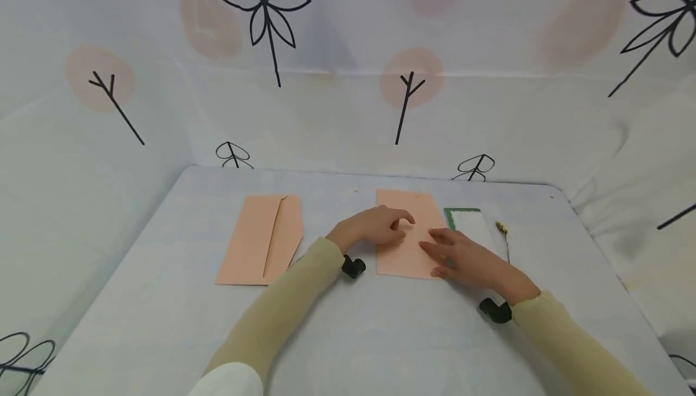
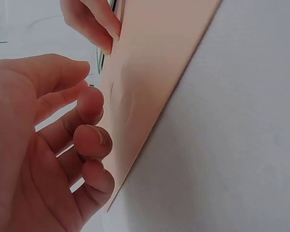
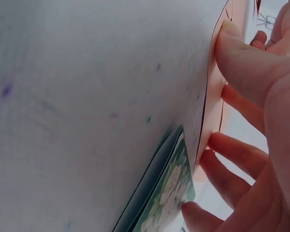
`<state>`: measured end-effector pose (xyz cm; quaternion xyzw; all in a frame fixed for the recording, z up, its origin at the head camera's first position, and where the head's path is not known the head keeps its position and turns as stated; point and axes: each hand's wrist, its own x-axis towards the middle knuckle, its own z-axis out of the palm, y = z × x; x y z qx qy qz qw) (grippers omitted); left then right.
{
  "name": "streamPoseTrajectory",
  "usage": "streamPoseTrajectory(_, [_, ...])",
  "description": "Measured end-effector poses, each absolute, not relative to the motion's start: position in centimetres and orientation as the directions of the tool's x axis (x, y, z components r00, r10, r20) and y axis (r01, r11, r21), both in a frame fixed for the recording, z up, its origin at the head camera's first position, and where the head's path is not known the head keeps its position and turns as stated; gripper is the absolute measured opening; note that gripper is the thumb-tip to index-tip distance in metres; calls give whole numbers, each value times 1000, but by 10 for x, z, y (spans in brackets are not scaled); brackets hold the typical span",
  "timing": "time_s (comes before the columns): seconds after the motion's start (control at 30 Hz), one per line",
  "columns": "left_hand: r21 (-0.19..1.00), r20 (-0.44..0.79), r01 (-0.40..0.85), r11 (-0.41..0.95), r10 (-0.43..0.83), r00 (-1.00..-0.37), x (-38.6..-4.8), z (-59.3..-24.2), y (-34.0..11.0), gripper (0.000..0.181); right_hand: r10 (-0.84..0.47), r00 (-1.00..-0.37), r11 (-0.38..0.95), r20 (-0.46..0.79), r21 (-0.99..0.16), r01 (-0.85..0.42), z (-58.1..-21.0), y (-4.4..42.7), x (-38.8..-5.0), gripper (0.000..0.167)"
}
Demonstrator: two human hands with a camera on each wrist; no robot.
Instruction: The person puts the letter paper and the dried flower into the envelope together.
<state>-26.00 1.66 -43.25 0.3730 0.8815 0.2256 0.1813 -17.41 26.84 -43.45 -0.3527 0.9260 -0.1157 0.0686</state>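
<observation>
A flat peach rectangle of paper (image 1: 399,260) lies in the middle of the white table; whether it is a sheet or an envelope I cannot tell. Above its left part hovers my left hand (image 1: 375,225), fingers loosely bent and holding nothing, as the left wrist view confirms. My right hand (image 1: 469,260) rests its spread fingertips on the paper's right side. In the right wrist view the thumb (image 3: 244,60) touches the paper's near edge, and the little finger reaches a green floral card (image 3: 171,186). To the left lies a peach envelope (image 1: 250,242) with its flap side up.
Beside the right hand, the green-bordered card (image 1: 470,222) lies partly hidden. A small dried flower (image 1: 502,230) on a thin stem is to its right. Patterned white cloth walls (image 1: 337,124) enclose the table (image 1: 380,335) at the back and sides. Each wrist carries a black camera (image 1: 353,267).
</observation>
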Motion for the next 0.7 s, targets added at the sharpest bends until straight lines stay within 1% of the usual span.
streamPoseTrajectory(0.13, [538,-159,557,632,726,-670,-261,-433,15,36,-641,-765,754,-70,-247,-609,-433,269,-175,60])
streamPoseTrajectory(0.23, [538,-172,542,646,714,-679,-262,-435,13,36,-624,-776,774,-93,-213,-596,-430,267,-175,63])
streamPoseTrajectory(0.3, [541,-176,537,647,711,-681,-263,-436,12,36,-632,-769,771,-96,-178,-611,-427,266,-175,63])
streamPoseTrajectory(0.5, [550,-186,528,646,712,-677,-265,-438,11,38,-703,-708,711,-66,-65,-700,-422,263,-173,58])
streamPoseTrajectory(0.6, [556,-189,529,641,717,-670,-265,-437,12,39,-706,-705,708,-67,-62,-703,-421,262,-173,58])
streamPoseTrajectory(0.7, [551,-179,548,629,731,-658,-264,-436,15,40,-694,-716,720,-77,-86,-689,-422,263,-173,60])
